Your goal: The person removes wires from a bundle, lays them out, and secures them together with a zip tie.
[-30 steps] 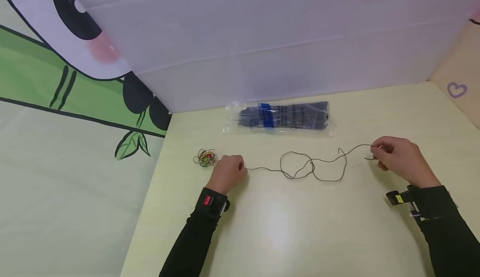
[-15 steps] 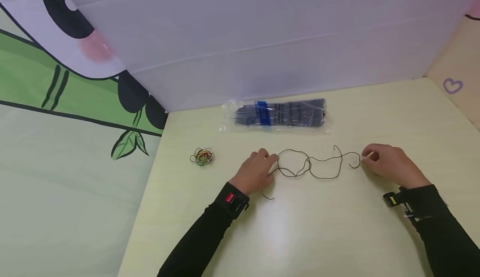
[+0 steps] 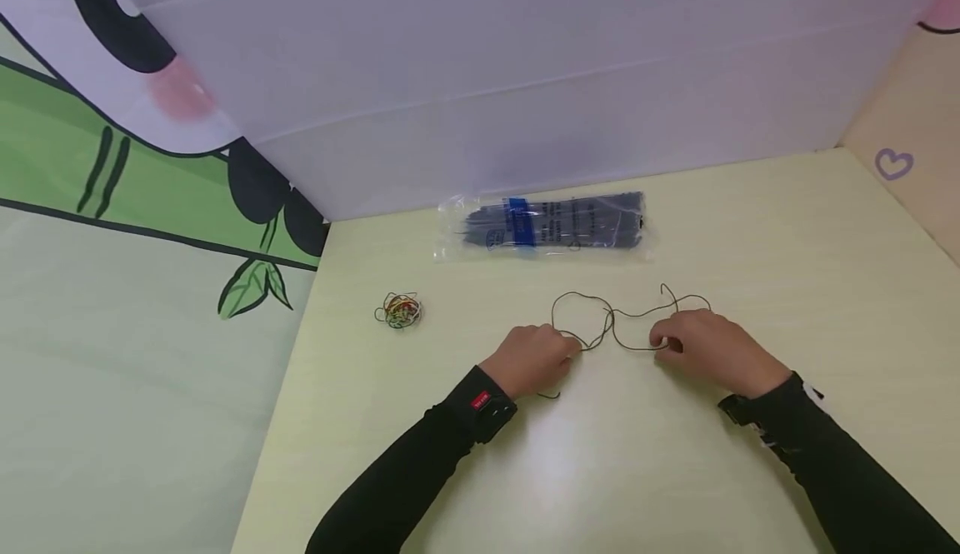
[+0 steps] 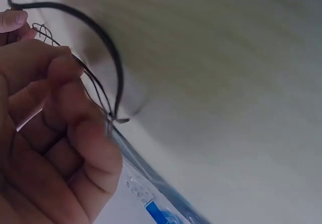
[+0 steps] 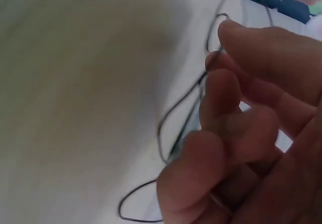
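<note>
On pale tabletop, centre-right, dark looped wire is overlapped by bent-fingered left hand and right hand, grips indiscernible.

The pale table bears packet, tangle, wire.

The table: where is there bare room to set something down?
The table is bare right of the bag, beyond the right hand; on the near side, between the left sleeve and right sleeve; and at left, between the ball of wire and left sleeve. It is crowded in the middle, where the looped wire runs between left hand and right hand.
</note>
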`<action>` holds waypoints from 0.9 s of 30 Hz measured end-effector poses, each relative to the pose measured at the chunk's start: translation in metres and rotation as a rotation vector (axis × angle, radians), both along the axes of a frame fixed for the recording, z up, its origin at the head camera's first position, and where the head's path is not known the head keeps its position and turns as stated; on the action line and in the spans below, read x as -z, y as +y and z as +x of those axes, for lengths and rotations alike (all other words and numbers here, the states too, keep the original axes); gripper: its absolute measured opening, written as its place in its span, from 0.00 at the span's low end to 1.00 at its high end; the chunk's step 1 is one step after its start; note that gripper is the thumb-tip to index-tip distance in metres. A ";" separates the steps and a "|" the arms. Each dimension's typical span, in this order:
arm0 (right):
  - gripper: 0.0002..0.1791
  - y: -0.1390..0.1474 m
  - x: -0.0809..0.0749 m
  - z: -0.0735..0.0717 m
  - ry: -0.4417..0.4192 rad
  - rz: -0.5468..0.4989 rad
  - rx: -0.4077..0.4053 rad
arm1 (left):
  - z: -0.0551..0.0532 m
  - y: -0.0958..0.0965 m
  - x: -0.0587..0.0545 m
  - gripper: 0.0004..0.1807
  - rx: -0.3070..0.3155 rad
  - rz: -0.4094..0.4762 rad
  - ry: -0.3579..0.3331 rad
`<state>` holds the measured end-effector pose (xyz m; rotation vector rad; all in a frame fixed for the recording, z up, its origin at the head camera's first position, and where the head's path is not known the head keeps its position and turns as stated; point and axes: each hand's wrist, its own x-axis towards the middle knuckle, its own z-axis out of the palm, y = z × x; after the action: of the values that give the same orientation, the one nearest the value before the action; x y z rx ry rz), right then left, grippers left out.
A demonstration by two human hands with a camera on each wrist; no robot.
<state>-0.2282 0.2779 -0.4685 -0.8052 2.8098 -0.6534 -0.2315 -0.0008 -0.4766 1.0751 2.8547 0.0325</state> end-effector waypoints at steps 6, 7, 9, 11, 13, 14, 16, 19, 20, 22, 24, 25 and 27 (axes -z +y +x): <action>0.19 -0.002 0.010 -0.005 0.023 0.043 -0.021 | -0.004 -0.007 0.002 0.11 -0.016 0.058 -0.086; 0.20 -0.001 0.009 -0.006 0.030 0.048 -0.018 | -0.005 -0.010 0.001 0.12 -0.018 0.069 -0.091; 0.20 0.003 0.006 -0.008 0.029 0.055 -0.009 | -0.007 -0.015 0.001 0.14 -0.020 0.082 -0.086; 0.19 0.007 0.002 -0.009 0.016 0.058 0.001 | -0.009 -0.021 0.002 0.15 -0.031 0.083 -0.074; 0.17 0.013 -0.001 -0.010 0.006 0.062 0.015 | -0.012 -0.027 0.002 0.15 -0.051 0.064 -0.043; 0.17 0.016 -0.002 -0.010 0.006 0.061 0.022 | -0.013 -0.029 0.003 0.15 -0.063 0.058 -0.028; 0.15 0.021 -0.003 -0.010 0.017 0.058 0.036 | -0.016 -0.034 0.004 0.13 -0.085 0.043 0.010; 0.15 0.029 0.000 -0.011 0.046 0.059 0.052 | -0.019 -0.041 0.003 0.05 -0.131 0.014 0.092; 0.15 0.031 0.001 -0.011 0.051 0.058 0.053 | -0.019 -0.043 0.003 0.02 -0.154 0.010 0.116; 0.14 0.033 0.002 -0.011 0.045 0.060 0.051 | -0.019 -0.048 0.002 0.08 -0.210 -0.005 0.149; 0.13 0.035 0.002 -0.011 0.032 0.054 0.046 | -0.020 -0.053 0.003 0.14 -0.270 0.002 0.142; 0.13 0.035 0.001 -0.010 0.019 0.052 0.045 | -0.020 -0.055 0.003 0.15 -0.293 0.008 0.130; 0.13 0.034 0.000 -0.009 -0.006 0.048 0.041 | -0.020 -0.059 0.003 0.16 -0.319 0.030 0.100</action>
<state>-0.2371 0.3120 -0.4686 -0.7377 2.8315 -0.5917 -0.2517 -0.0594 -0.4793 0.6314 3.0945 0.0451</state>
